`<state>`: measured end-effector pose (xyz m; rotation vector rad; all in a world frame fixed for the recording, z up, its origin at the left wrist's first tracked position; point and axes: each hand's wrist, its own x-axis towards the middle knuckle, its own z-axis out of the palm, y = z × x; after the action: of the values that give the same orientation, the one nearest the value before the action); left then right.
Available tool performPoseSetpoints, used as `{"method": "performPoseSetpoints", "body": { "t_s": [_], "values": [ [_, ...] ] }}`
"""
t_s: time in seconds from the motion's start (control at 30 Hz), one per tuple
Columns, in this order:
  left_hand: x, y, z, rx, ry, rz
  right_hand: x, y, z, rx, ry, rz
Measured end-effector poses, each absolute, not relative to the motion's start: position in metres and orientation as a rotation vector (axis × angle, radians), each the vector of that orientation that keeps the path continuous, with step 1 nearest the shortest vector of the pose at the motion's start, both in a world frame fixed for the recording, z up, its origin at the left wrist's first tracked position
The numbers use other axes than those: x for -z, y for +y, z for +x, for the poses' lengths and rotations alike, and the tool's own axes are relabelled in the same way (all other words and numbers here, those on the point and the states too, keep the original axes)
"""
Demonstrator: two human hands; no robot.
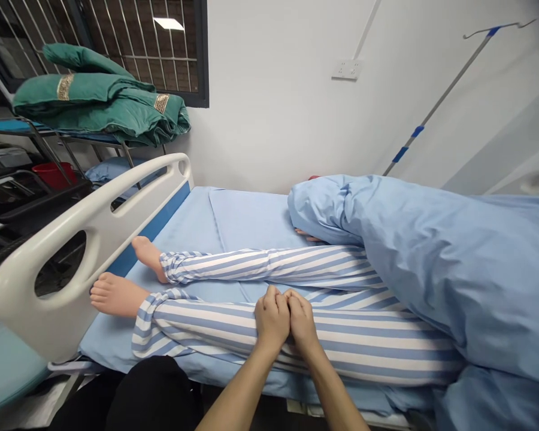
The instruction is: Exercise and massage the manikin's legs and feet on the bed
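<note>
My left hand (273, 318) and my right hand (301, 319) are side by side with curled fingers, their knuckles touching. Both rest at the near leg (363, 341) of a figure lying on the bed, around the knee. Whether the fingers pinch the cloth or anything else is hidden beneath them. Blue-and-white striped trousers (206, 320) cover both legs. The bare feet (119, 294) look smooth, like a manikin's, and point toward the footboard. A light blue quilt (431, 257) is folded back over the upper body, and some fingertips (308, 235) show under its edge.
At the left stands the cream footboard (40, 257) of the bed. Green folded bedding (103, 99) lies on a rack by the barred window, above a red bucket (56, 173). An IV pole (444, 93) leans across the view at the right. A black-clothed knee (155, 392) is by the bed's near edge.
</note>
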<state>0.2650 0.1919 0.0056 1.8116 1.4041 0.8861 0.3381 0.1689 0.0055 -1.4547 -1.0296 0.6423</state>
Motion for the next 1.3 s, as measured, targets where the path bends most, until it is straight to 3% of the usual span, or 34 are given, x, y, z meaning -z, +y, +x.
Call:
{"method": "performPoseSetpoints", "body": {
  "t_s": [0.37,0.67,0.9,1.1,1.3],
  "values": [
    [-0.005,0.186,0.268,-0.79,1.384,1.97,0.003,0.14,0.358,-0.462,-1.195,-1.522],
    [-0.012,0.173,0.297,-0.882,1.173,1.698,0.004,0.136,0.371,-0.83,-0.713,-1.221],
    [-0.001,0.169,0.304,-0.896,1.18,1.731,-0.005,0.136,0.374,-0.86,-0.745,-1.261],
    [0.0,0.167,0.302,-0.876,1.179,1.873,-0.018,0.122,0.393,-0.553,-1.136,-1.511],
    [-0.003,0.172,0.309,-0.873,1.176,1.791,0.001,0.122,0.397,-0.426,-1.148,-1.517]
  ]
}}
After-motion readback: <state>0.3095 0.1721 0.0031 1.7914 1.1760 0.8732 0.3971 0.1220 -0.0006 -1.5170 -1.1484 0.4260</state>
